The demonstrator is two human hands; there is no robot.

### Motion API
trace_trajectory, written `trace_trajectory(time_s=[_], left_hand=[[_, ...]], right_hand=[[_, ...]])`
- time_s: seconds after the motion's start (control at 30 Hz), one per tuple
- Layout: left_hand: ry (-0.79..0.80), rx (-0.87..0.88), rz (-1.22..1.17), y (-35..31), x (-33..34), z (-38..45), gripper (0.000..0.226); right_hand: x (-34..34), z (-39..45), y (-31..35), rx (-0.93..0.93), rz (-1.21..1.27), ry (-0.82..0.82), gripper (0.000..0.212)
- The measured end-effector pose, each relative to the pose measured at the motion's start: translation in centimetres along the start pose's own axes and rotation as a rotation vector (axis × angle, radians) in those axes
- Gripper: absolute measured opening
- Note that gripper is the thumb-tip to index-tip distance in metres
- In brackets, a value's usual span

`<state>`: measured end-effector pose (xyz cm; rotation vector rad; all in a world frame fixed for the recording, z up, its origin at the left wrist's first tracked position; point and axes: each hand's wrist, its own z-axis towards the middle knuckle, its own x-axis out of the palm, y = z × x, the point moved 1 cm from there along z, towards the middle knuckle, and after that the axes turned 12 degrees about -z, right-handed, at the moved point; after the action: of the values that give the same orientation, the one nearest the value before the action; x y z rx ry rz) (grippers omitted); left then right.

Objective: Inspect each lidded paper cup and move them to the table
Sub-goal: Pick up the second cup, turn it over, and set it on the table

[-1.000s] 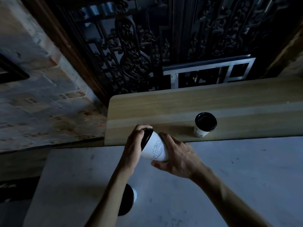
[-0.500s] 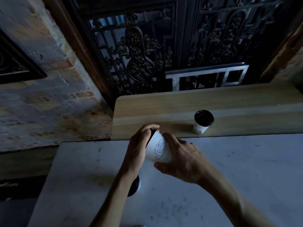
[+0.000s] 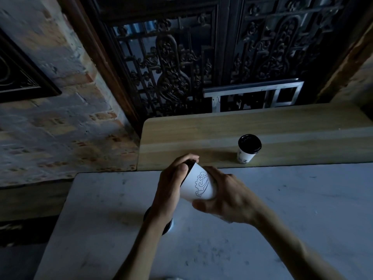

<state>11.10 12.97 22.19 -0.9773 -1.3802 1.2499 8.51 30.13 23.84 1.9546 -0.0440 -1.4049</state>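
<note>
While both hands hold it tilted above the pale marble table (image 3: 282, 209), the white paper cup with a black lid and line-drawn wave (image 3: 198, 184) gets its check: left hand (image 3: 171, 182) curled over the lid, right hand (image 3: 226, 197) wrapped round the base. Best turned slowly, lid pressed snug. Dim light hides the lid's seal; another black-lidded cup (image 3: 168, 225) sits mostly behind the left forearm.
</note>
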Motion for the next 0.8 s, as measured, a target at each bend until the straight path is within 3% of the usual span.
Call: trace_trajectory(time_s=[0.23, 0.37, 0.53, 0.8], left_hand=[[0.048, -0.017, -0.001, 0.2, -0.1, 0.1, 0.046], [0.098, -0.146, 0.042, -0.2, -0.1, 0.8, 0.046], [0.033, -0.065, 0.102, -0.8, 0.7, 1.5, 0.039], [0.081, 0.011, 0.081, -0.3, 0.8, 1.0, 0.045]], right_hand=[[-0.2, -0.1, -0.2, 0.004, 0.066, 0.020, 0.074], [0.4, -0.4, 0.3, 0.011, -0.233, -0.031, 0.084], [0.2, -0.2, 1.1, 0.010, -0.336, -0.107, 0.093], [-1.0, -0.3, -0.2, 0.045, -0.026, 0.003, 0.079]])
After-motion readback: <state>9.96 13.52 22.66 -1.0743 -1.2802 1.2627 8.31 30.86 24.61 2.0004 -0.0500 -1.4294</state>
